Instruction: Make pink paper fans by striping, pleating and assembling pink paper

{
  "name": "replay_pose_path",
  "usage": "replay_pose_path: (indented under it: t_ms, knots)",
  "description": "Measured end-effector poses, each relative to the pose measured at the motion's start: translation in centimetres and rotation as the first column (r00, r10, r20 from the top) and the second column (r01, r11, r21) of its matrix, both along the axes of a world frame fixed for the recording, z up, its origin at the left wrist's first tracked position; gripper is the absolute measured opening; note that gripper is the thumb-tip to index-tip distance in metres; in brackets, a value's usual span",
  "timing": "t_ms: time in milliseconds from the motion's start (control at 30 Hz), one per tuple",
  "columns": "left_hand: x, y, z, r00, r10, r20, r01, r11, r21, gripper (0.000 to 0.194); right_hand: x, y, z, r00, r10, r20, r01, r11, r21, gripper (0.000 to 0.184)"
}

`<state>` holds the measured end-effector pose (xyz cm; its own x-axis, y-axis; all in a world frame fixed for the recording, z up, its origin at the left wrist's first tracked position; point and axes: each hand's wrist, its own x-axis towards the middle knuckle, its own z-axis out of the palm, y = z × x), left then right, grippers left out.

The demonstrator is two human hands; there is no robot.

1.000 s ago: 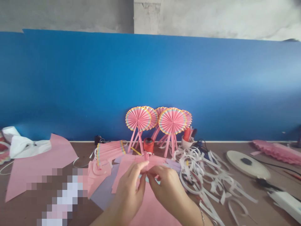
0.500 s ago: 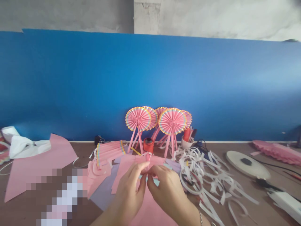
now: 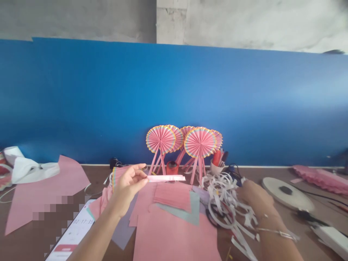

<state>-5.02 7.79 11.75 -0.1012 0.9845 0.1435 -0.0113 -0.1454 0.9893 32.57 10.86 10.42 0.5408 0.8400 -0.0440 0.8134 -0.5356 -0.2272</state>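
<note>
My left hand (image 3: pixel 130 185) pinches one end of a pleated pink paper strip (image 3: pixel 165 178), folded flat and held level above the papers. At the far edge of the white strip pile (image 3: pixel 224 192), my right hand (image 3: pixel 254 194) reaches down, its fingers blurred and mostly hidden. Below the strip lies a pleated pink sheet (image 3: pixel 173 196) on a pale green sheet (image 3: pixel 194 208). Larger pink paper (image 3: pixel 176 233) lies under these. Behind stand several round pink paper fans (image 3: pixel 160 139) with yellow and blue rims, propped on folded paper legs.
A red container (image 3: pixel 172 168) and a white cup of tools (image 3: pixel 216 167) stand near the blue wall panel (image 3: pixel 108 98). A round white device (image 3: pixel 288 194) with a cable is at right. A phone (image 3: pixel 72 232) and a pink sheet (image 3: pixel 46 195) lie at left.
My hands have parted. The left moved up and left with the pleated strip, which has turned from upright to level. My right hand moved right to the white strips, uncovering the papers below.
</note>
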Motion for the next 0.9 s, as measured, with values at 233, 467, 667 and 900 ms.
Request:
replay_pose_path:
  t_ms: [233,467,667,900]
  knots:
    - [1.5,-0.3,-1.3,0.986,-0.159,0.041,0.161,0.986,-0.047,0.04,-10.1,-2.7,1.2,0.688,0.725,0.014,-0.642,0.6,0.477,0.041]
    - [2.2,-0.1,-2.8,0.945,-0.228,0.236,0.255,0.962,-0.093,0.036,-15.8,-4.7,-0.6,0.451,0.888,-0.086,-0.795,0.444,0.414,0.017]
    - [3.8,-0.6,-4.4,0.803,-0.39,0.45,0.458,0.887,-0.05,0.045,-16.6,-4.0,-2.1,0.555,0.813,-0.178,-0.682,0.567,0.462,0.019]
    - [4.9,-0.3,-5.7,0.836,-0.235,0.495,0.347,0.926,-0.147,0.025,-16.7,-3.4,-3.3,0.546,0.83,-0.11,-0.738,0.539,0.405,0.025]
